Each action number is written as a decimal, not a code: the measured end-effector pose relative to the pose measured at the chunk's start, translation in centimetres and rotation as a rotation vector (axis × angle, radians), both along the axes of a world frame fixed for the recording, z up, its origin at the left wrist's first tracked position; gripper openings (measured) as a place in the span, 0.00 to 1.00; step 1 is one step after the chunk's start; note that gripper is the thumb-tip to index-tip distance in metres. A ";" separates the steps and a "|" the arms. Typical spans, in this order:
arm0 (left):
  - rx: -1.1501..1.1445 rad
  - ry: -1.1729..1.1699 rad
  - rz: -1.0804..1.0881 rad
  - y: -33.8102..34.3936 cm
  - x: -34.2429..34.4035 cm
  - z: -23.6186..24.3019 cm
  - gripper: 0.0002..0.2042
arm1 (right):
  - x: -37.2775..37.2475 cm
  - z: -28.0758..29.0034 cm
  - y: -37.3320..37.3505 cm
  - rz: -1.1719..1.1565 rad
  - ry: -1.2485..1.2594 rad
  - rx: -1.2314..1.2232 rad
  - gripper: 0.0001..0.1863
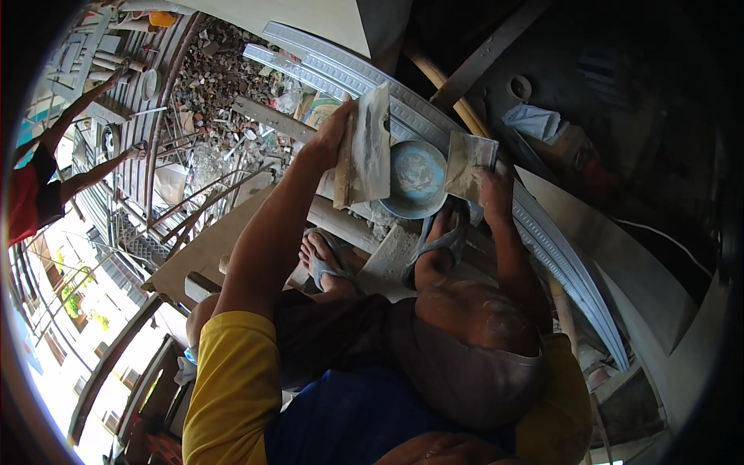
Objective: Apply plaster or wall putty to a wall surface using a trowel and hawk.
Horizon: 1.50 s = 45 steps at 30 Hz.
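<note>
My left hand (335,133) is closed round the edge of a wide flat plastering blade (370,151), which has a wooden strip along one side and a grey plaster smear on its face. My right hand (497,190) grips a smaller, square plaster scraper (468,164), its face coated with dried plaster. Between the two tools, beyond my knees, is a round blue bowl (418,178) with whitish plaster on its inside. The two blades stand on either side of the bowl's rim; whether they touch it I cannot tell.
My sandalled feet (329,263) rest on boards below. Long ribbed metal strips (535,225) curve past the bowl. Rubble (221,74) covers the ground at the far left. Another person's arm (93,172) reaches over slatted planks at the left. A wooden beam (484,58) crosses the upper right.
</note>
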<state>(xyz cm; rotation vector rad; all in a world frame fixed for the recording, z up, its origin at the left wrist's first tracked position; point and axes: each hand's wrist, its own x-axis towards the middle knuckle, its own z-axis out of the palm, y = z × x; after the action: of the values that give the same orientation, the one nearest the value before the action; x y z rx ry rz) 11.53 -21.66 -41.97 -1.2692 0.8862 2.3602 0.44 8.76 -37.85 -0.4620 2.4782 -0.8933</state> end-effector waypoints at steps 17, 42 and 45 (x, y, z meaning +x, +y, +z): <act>0.192 0.009 -0.208 -0.2 3.8 -2.5 0.27 | 0.6 -0.7 -3.5 -0.035 -0.335 -0.281 0.20; 0.074 0.065 0.004 2.6 1.6 -2.1 0.24 | 7.5 -6.1 -5.3 0.804 0.592 0.114 0.17; 0.041 0.031 0.065 2.7 2.0 -2.3 0.23 | 6.9 -5.5 -5.1 0.803 0.536 0.083 0.16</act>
<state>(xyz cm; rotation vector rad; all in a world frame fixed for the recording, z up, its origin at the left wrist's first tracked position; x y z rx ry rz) 13.51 -18.92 -44.30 -1.2674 0.8133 2.4411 7.38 3.67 -43.32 -1.6838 2.3744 -0.3505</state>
